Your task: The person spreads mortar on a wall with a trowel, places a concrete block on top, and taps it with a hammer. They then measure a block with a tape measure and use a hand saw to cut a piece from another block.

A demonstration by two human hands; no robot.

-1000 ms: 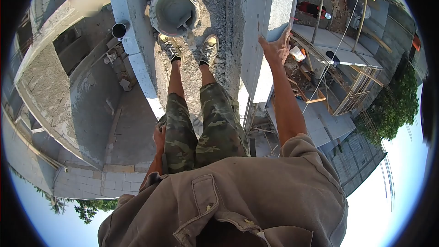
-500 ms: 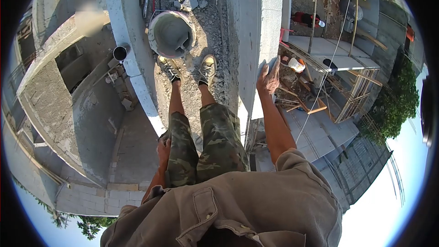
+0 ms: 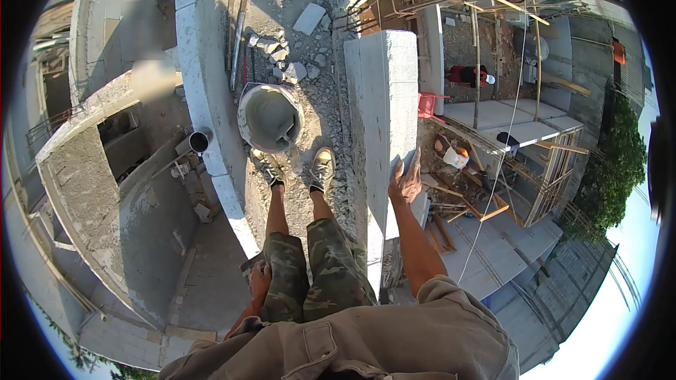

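My right hand (image 3: 405, 181) lies with fingers spread on the top of a pale block wall (image 3: 401, 91). Beside my thigh, my left hand (image 3: 260, 281) is closed, a dark flat edge showing above its fingers; I cannot tell what this is. In front of my shoes (image 3: 322, 169) stands a round bucket (image 3: 243, 116) of grey mortar. A trowel-like tool (image 3: 284, 131) rests inside it.
Broken block pieces (image 3: 294, 72) and a long metal bar (image 3: 240, 32) lie on the gravelly walkway beyond the bucket. A pipe (image 3: 199, 142) sticks up by the left ledge (image 3: 204, 63). Far below on the right are a red chair (image 3: 428, 106) and people (image 3: 470, 76).
My view has tilted forward, so more walkway shows beyond the bucket. My right hand remains on the wall top, and my left hand is still closed beside my thigh.
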